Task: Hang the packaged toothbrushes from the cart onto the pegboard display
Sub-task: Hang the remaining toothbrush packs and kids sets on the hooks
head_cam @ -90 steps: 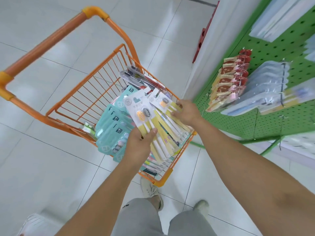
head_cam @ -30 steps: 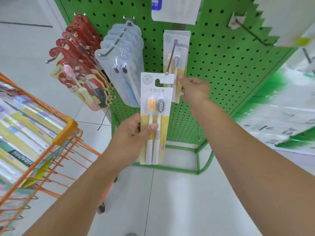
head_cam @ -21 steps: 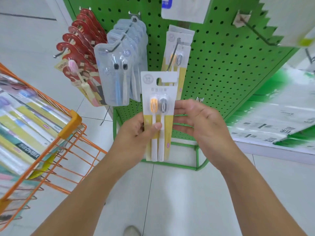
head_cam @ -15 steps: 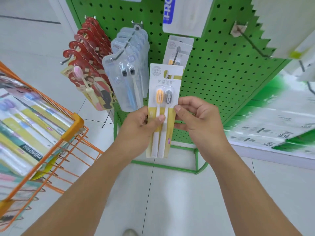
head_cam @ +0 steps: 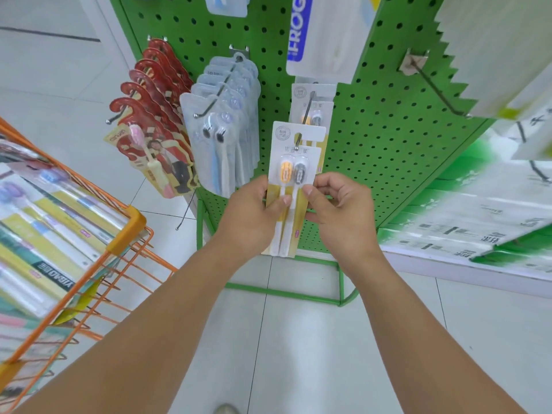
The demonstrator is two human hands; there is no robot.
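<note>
A: Start with the big things. What is in front of the person?

B: A green pegboard (head_cam: 388, 150) fills the view, hung with rows of packs. The orange cart (head_cam: 125, 231) stands at the left, still loaded with toothbrush packs.

A: And the pack being worked on?

B: The yellow twin pack (head_cam: 294, 174) is up at the pegboard, between both hands. Half a second ago it was lower, its hang hole short of the hook. Now the tip of the hook (head_cam: 298, 141) shows in the hole, in front of matching packs already hanging.

A: The hands?

B: The left hand (head_cam: 254, 213) pinches the pack's left edge, thumb on the front. The right hand (head_cam: 340, 210) pinches the right edge, fingers curled.

A: So what does that mean?

B: I judge it threaded but not seated; it needs sliding back along the hook before release.
</note>
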